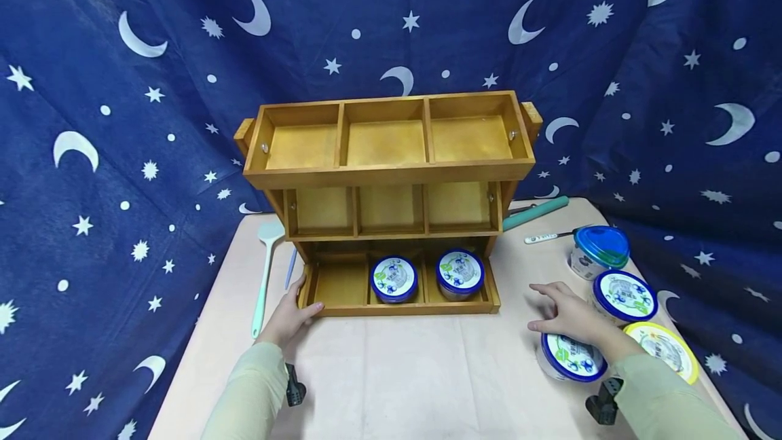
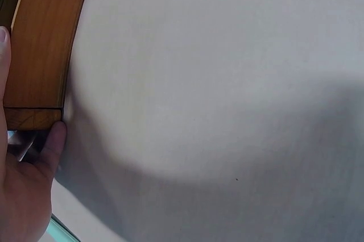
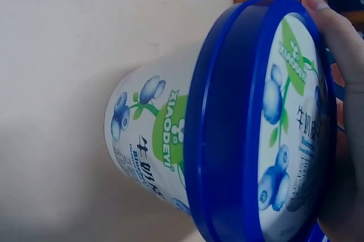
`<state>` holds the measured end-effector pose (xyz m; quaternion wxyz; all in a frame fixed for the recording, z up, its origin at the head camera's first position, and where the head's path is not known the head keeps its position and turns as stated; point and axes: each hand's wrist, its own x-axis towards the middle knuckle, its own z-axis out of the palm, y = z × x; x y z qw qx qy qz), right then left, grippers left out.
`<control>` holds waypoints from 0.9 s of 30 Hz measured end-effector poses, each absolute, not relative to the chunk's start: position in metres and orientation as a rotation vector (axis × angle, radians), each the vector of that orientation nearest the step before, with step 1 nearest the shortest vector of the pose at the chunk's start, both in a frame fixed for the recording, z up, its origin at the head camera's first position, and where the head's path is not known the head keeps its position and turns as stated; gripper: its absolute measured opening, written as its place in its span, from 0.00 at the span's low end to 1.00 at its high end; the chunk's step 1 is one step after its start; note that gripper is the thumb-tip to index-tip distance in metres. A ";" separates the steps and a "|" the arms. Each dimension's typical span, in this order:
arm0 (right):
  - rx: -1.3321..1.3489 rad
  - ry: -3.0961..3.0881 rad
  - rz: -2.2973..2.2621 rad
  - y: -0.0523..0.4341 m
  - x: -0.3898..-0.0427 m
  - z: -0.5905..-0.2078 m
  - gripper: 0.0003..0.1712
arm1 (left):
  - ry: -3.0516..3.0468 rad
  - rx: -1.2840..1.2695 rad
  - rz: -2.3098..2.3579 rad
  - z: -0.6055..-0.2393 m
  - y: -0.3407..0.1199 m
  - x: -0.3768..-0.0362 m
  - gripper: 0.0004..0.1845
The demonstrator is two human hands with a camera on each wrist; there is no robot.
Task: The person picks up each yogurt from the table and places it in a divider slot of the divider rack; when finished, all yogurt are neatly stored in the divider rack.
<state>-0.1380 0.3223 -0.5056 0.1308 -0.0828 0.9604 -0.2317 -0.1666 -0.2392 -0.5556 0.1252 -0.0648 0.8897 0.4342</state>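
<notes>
My right-hand fingers are spread and nearly straight, gripping nothing I can see from the head view; in the right wrist view one finger lies along the lid of the blueberry tub, so I am touching its top rather than clasping it; my right hand hovers flat over that tub, forearm running back in a pale green sleeve; the tub is white with a blue-rimmed lid and blueberry print, standing on the table near its right front edge.

My left hand rests at the left front corner of the wooden rack; thumb pressed against the corner's underside edge, fingers laid along the side, loosely extended, not curled round it.

The rack has three tiers of three compartments; the bottom tier's middle compartment holds one blue-lidded tub, the right one another; beside my right hand stand a further blue-lidded tub, a yellow-lidded tub and a blue-capped container; a mint spatula lies left of the rack.
</notes>
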 end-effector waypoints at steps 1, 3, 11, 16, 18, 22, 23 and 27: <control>-0.233 2.796 -0.669 0.323 -0.141 -0.506 0.53 | 2.597 -0.186 1.257 -0.556 -0.239 -0.166 0.49; -0.216 2.804 -0.668 0.325 -0.147 -0.508 0.54 | 2.607 -0.184 1.241 -0.556 -0.240 -0.166 0.49; -0.176 2.789 -0.698 0.329 -0.168 -0.506 0.59 | 2.612 -0.188 1.241 -0.557 -0.242 -0.166 0.49; -0.163 2.774 -0.674 0.330 -0.173 -0.504 0.59 | 2.600 -0.187 1.245 -0.557 -0.242 -0.165 0.49; -0.168 2.775 -0.664 0.331 -0.173 -0.503 0.60 | 2.598 -0.189 1.247 -0.556 -0.242 -0.165 0.49; -0.201 2.775 -0.653 0.333 -0.169 -0.499 0.60 | 2.601 -0.200 1.239 -0.556 -0.241 -0.165 0.49; -0.204 2.773 -0.648 0.334 -0.167 -0.498 0.60 | 2.602 -0.202 1.234 -0.556 -0.241 -0.165 0.49; -0.229 2.742 -0.640 0.338 -0.160 -0.496 0.56 | 2.597 -0.220 1.220 -0.556 -0.241 -0.167 0.49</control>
